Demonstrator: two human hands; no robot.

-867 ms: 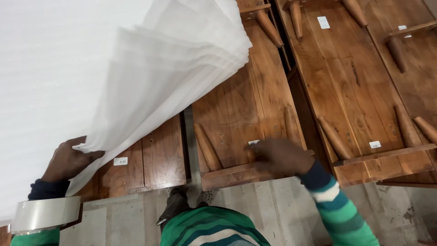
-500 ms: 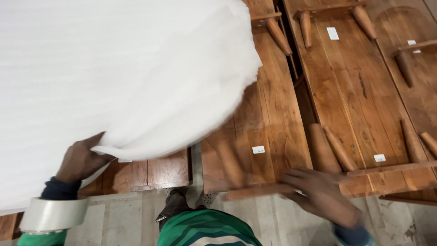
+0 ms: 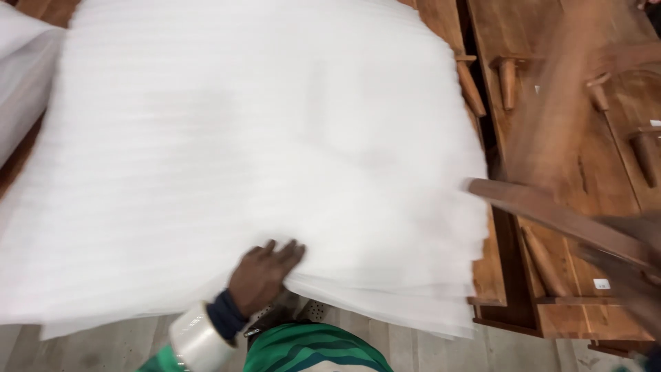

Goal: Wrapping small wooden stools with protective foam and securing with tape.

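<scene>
Over wooden tabletops (image 3: pixel 564 103), left hand (image 3: pixel 265 275) pressing white foam sheet (image 3: pixel 241 151)

Upturned wooden tables (image 3: pixel 551 124) (legs up); grey plank floor (image 3: pixel 427 348)

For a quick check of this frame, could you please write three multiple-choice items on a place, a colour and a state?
1. Where is the tape roll?
A. on the left wrist
B. on the floor
C. on the foam sheet

2. What colour is the foam sheet?
A. blue
B. white
C. black

3. How is the left hand?
A. in a fist, in the air
B. fingers spread, on the sheet's edge
C. in a pocket

Answers: 1 A, the roll rings the wrist; 2 B, the sheet is plainly white; 3 B, the fingers lie spread on the foam.
</scene>
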